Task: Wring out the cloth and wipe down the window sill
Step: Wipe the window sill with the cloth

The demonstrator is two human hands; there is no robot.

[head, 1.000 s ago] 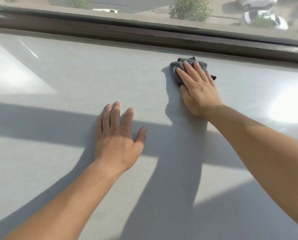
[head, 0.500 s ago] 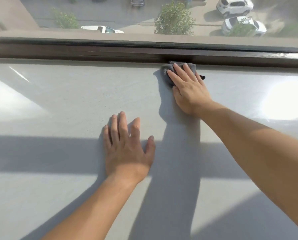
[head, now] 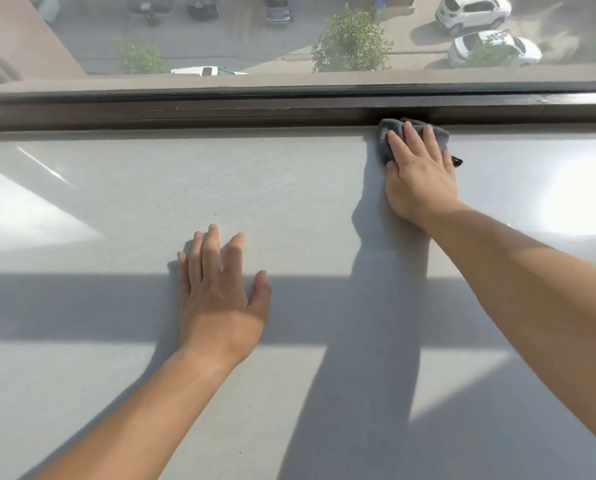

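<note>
Cloth (head: 442,136) slid right; right hand (head: 417,174) hides most.

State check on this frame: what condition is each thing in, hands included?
cloth: bunched, on the window sill, against the window frame, under the right hand.
right hand: fingers straight, pressing the cloth.
left hand: flat on the window sill, fingers spread, holding nothing.
window sill: part sunlit, part shadowed.

right hand (head: 418,174) flat on cloth (head: 386,133) — sill (head: 116,202), frame-side
</note>
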